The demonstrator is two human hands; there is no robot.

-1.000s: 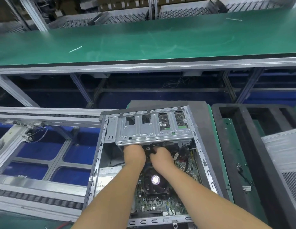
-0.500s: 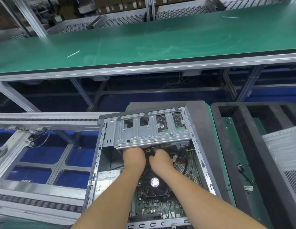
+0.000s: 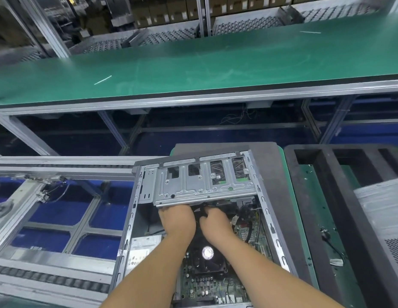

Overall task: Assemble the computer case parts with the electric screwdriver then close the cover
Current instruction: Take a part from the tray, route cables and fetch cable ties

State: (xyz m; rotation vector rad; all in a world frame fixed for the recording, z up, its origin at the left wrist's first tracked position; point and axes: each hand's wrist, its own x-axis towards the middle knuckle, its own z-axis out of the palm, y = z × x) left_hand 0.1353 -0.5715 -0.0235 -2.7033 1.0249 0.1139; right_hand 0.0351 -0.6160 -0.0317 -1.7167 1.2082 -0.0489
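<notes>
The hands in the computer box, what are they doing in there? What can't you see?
Head view:
- Fingertips of the left hand and right hand: hidden under the drive cage, so any grip is unclear.
- Label on the power supply: too small to read.
- Motherboard: partly covered by both forearms.
- Electric screwdriver: not visible.

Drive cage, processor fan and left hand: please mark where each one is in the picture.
Drive cage [image 3: 204, 185], head view, on its flat metal top.
Processor fan [image 3: 208, 252], head view, on its round centre label.
Left hand [image 3: 179, 220], head view, on the back of the hand.
</notes>
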